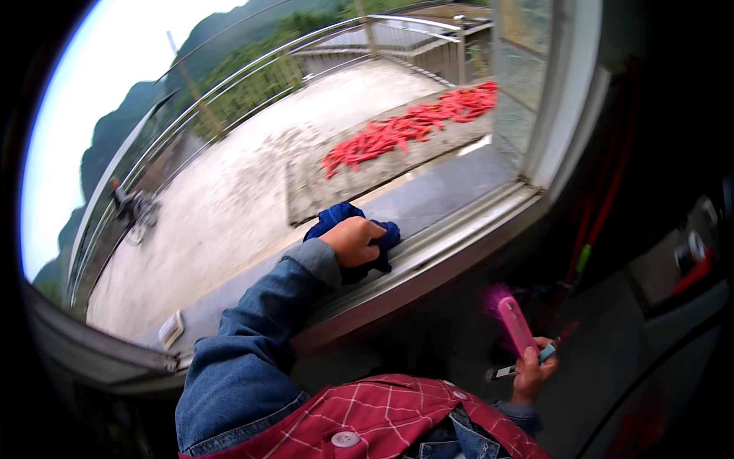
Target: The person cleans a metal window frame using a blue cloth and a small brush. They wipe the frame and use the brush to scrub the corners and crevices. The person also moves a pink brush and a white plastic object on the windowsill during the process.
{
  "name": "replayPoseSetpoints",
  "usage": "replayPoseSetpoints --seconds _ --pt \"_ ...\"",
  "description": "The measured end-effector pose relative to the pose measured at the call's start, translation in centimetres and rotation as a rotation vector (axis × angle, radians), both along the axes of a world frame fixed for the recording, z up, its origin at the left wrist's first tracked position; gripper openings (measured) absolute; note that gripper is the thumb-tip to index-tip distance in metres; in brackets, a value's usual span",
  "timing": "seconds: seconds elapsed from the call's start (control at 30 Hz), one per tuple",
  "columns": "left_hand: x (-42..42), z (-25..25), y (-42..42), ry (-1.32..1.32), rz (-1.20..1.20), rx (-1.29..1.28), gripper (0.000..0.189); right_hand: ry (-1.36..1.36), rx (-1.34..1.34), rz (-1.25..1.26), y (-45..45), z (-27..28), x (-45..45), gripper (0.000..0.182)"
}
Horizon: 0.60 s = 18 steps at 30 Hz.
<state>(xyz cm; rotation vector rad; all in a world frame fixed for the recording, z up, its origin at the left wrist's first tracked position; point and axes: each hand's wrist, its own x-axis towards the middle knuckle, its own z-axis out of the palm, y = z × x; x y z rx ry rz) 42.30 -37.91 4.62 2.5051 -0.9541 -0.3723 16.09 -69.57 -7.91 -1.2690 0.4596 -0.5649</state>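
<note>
My left hand (352,241) is closed on a bunched dark blue cloth (332,218), which lies against the window sill (453,178) and its metal track (459,218). Low on the right, inside the room, my right hand (534,370) grips a pink brush-like tool (516,324) with magenta bristles at its upper end. A slim tool (547,351), light blue and white, crosses the same hand; its exact kind is unclear. Some of the fingers of both hands are hidden.
An opened window frame (559,103) stands at the right. Outside, red chili peppers (401,129) lie on a concrete slab, beside a metal railing (258,72). A person (123,201) is near a wheeled vehicle at the far left. A small pale object (171,331) rests on the sill.
</note>
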Motion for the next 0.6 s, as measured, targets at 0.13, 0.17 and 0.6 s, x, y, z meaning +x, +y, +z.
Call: replayPoseSetpoints --seconds 0.13,0.17,0.6 --pt "-6.3 1.2 8.4 0.031 0.229 0.06 0.026 -0.136 0.005 0.13 -0.2 0.1 1.4 0.023" --pt "-7.9 1.6 10.3 0.045 0.304 0.071 0.027 -0.167 -0.017 0.146 -0.1 0.4 1.8 0.024" --pt "-12.9 0.8 19.9 -0.068 0.714 0.071 0.016 -0.292 -0.271 0.142 -4.2 0.8 3.4 0.039"
